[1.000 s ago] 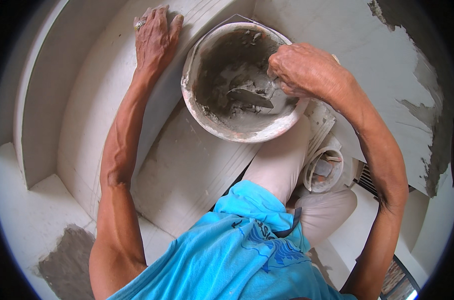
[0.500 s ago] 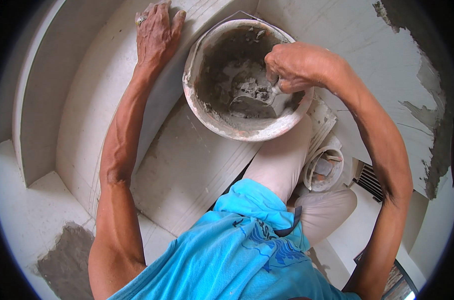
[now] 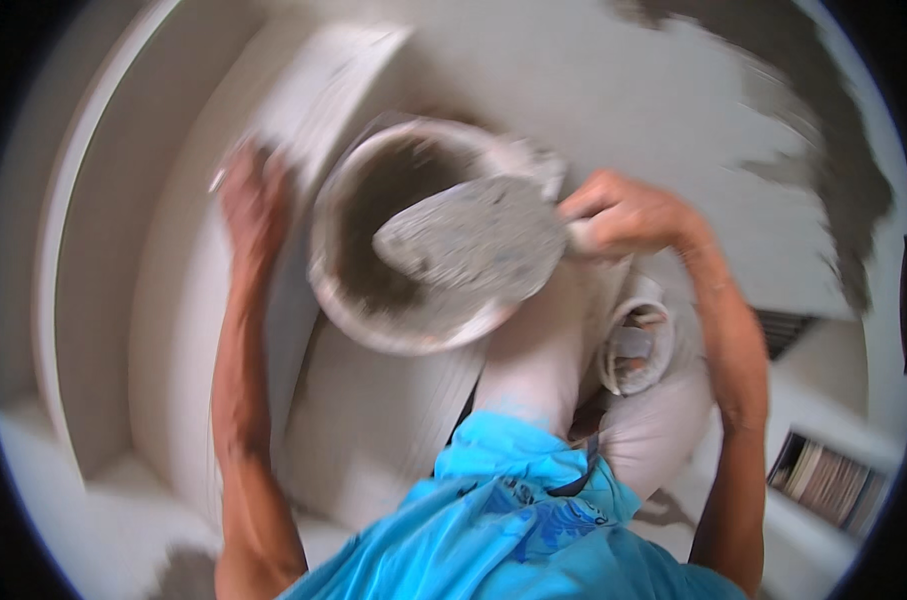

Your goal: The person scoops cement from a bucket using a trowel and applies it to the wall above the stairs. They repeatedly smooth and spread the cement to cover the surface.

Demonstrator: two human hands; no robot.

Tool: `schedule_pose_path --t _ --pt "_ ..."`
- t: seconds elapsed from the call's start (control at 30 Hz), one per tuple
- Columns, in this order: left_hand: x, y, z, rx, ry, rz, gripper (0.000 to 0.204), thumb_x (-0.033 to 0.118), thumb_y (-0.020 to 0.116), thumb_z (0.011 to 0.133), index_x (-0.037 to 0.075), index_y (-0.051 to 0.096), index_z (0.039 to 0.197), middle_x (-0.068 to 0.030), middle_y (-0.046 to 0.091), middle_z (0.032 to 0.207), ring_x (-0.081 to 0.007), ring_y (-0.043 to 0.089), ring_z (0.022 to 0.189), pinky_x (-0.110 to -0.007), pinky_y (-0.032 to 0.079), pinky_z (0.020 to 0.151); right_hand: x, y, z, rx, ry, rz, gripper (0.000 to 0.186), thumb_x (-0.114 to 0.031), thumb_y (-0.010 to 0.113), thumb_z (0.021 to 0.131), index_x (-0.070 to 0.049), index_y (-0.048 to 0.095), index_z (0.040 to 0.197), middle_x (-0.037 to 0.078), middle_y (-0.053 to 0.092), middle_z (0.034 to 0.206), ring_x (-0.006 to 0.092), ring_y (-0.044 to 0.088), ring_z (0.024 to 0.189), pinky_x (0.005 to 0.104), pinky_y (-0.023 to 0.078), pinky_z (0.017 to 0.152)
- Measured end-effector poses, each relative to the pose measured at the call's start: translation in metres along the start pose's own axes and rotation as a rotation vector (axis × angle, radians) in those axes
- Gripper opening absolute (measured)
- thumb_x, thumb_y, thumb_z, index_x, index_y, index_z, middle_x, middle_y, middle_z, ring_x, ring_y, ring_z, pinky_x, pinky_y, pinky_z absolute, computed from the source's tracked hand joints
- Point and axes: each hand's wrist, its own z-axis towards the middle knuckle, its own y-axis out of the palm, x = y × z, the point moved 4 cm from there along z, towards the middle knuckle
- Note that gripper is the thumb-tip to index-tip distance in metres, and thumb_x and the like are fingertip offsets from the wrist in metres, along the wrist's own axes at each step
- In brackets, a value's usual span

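My right hand (image 3: 623, 215) is closed around the handle of a trowel (image 3: 553, 245), whose blade carries a thick, smooth heap of wet grey mortar (image 3: 473, 235). The loaded blade is above a round, mortar-crusted bucket (image 3: 373, 335) with more grey mix inside, partly hidden by the blade. My left hand (image 3: 256, 200), blurred by motion, is over the pale stepped ledge (image 3: 318, 85) left of the bucket. Its fingers look apart and nothing shows in them; whether it touches the ledge I cannot tell.
A small whitish pail (image 3: 638, 350) with pieces in it stands beside my bent knee. Rough grey mortar patches (image 3: 853, 190) cover part of the pale surface at the far right. A raised curved wall (image 3: 103, 250) runs along the left. A dark slatted opening (image 3: 828, 480) lies at lower right.
The trowel has come up out of the bucket with mortar on its blade, lifted by my right hand. My left hand has slid nearer to me along the ledge. The whole view has shifted.
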Motion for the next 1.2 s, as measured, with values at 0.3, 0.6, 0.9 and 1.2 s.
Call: schedule_pose_path --t 0.3,0.6,0.9,1.2 --pt "0.011 -0.013 0.001 -0.099 -0.012 0.087 0.047 0.031 0.049 0.101 -0.002 0.052 0.134 -0.0236 0.053 0.136 -0.0388 0.046 0.129 -0.046 0.029 0.113 0.117 0.051 -0.189 0.953 -0.327 0.81 0.045 -0.028 0.06 0.083 0.004 0.062 0.114 0.009 0.061 0.082 0.0145 0.058 0.063 0.0286 0.053 0.061" --pt "-0.002 -0.016 0.0 -0.167 -0.042 0.196 0.049 0.033 0.048 0.101 -0.003 0.052 0.133 -0.0236 0.053 0.136 -0.0387 0.046 0.128 -0.047 0.027 0.113 0.135 0.035 -0.281 1.803 -0.278 0.537 0.039 -0.024 0.057 0.088 0.0 0.053 0.117 0.01 0.06 0.083 0.0123 0.055 0.056 0.0275 0.049 0.047" --pt "-0.009 -0.012 0.001 -0.106 0.022 0.266 0.049 0.036 0.044 0.102 -0.002 0.053 0.132 -0.0213 0.055 0.133 -0.0378 0.048 0.125 -0.047 0.029 0.109 0.148 -0.005 -0.282 2.252 -0.131 0.263 0.014 -0.01 0.056 0.08 0.0 0.055 0.09 0.003 0.047 0.07 0.0117 0.044 0.061 0.0296 0.042 0.057" --pt "0.004 -0.015 0.001 -0.141 -0.018 0.206 0.052 0.038 0.043 0.103 -0.004 0.052 0.133 -0.0235 0.054 0.133 -0.0386 0.047 0.126 -0.047 0.03 0.109 0.163 -0.029 -0.271 2.434 -0.138 0.12 0.021 -0.009 0.061 0.077 0.002 0.06 0.095 0.002 0.045 0.067 0.0124 0.041 0.063 0.0297 0.041 0.059"
